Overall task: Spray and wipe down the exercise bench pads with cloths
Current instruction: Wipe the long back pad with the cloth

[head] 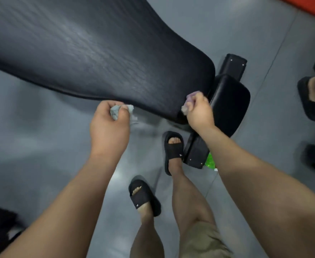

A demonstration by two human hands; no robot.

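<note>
The long black back pad (pixel 89 53) of the bench fills the upper left, with faint streaks on its textured surface. A smaller black seat pad (pixel 229 101) lies past its lower right end. My left hand (pixel 109 125) grips a bunched grey-blue cloth (pixel 122 110) at the near edge of the back pad. My right hand (pixel 199 110) grips a crumpled pale purple cloth (pixel 189 103) at the pad's lower right corner, by the gap to the seat pad. A green bottle (pixel 209 162) stands on the floor, mostly hidden behind my right forearm and the bench foot.
My feet in black slides (pixel 173 149) stand on the grey floor (pixel 41 146) beside the bench's black base foot (pixel 195 155). Another person's feet in black sandals (pixel 313 97) are at the right edge. An orange-red surface (pixel 309 8) shows in the top right corner.
</note>
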